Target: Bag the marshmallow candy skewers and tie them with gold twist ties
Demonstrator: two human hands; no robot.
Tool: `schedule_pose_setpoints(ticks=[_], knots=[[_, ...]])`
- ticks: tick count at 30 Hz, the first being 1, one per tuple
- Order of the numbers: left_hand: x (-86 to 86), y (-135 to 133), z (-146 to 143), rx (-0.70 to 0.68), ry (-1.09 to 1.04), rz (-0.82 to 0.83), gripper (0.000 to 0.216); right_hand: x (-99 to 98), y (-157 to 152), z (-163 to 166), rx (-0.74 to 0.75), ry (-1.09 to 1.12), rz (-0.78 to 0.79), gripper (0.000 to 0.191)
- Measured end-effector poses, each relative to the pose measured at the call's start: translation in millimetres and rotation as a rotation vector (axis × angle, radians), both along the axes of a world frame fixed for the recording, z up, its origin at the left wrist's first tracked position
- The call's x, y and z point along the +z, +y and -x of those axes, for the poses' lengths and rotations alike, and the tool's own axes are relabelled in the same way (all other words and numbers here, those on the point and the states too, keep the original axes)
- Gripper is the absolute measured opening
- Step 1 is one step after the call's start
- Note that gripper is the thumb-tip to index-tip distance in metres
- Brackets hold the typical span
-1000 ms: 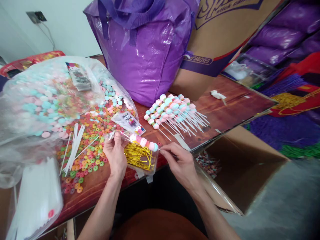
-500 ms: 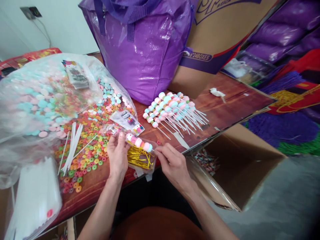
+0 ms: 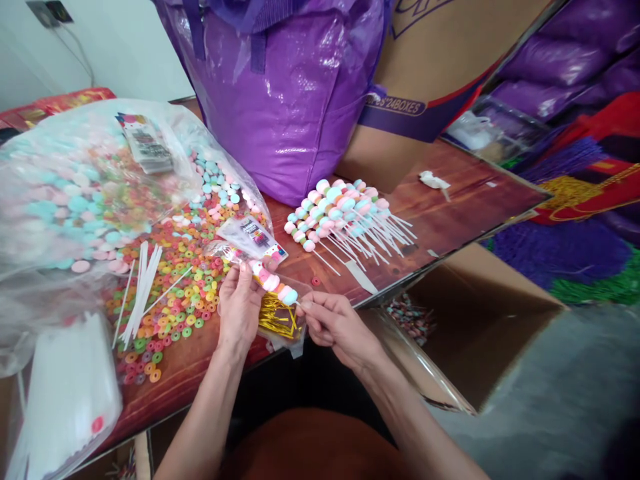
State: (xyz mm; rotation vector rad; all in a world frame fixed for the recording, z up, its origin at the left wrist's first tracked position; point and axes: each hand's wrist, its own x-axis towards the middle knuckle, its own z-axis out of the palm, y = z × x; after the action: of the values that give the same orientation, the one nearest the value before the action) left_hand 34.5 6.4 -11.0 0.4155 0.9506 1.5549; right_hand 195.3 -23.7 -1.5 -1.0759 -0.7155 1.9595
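My right hand [image 3: 333, 325] pinches the white stick of a candy skewer [image 3: 274, 285] loaded with pink, white and blue sweets. My left hand [image 3: 240, 303] is closed on a clear cellophane sleeve [image 3: 227, 253], and the skewer's candy end lies inside its mouth. Both hands hover over the table's front edge, above a packet of gold twist ties [image 3: 277, 317].
A pile of finished candy skewers [image 3: 345, 213] lies mid-table. Loose ring candies [image 3: 185, 280] and white sticks [image 3: 143, 287] spread from a big clear bag [image 3: 80, 193] on the left. A purple bag [image 3: 295, 100] stands behind. An open cardboard box [image 3: 475, 327] sits lower right.
My right hand has moved left, pushing the skewer further into the sleeve held by my left hand. The view has drifted slightly downward.
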Motion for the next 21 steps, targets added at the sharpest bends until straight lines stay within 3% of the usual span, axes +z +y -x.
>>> schedule_pose_setpoints(ticks=[3, 6, 16, 21], knots=[[-2.3, 1.4, -1.4, 0.038, -0.045, -0.009, 0.026, 4.6, -1.5, -2.6, 0.026, 0.049, 0.051, 0.03], [-2.7, 1.3, -7.0, 0.053, -0.078, -0.036, 0.023, 5.6, -4.8, 2.0, -0.006, -0.033, -0.019, 0.029], [7.8, -1.7, -2.8, -0.051, -0.054, 0.065, 0.033, -5.2, -9.9, 10.6, -0.167, -0.979, -0.948, 0.019], [9.5, -3.4, -9.7, -0.043, 0.012, 0.071, 0.033, -16.1, -7.9, 14.4, -0.176, -1.205, -1.203, 0.024]])
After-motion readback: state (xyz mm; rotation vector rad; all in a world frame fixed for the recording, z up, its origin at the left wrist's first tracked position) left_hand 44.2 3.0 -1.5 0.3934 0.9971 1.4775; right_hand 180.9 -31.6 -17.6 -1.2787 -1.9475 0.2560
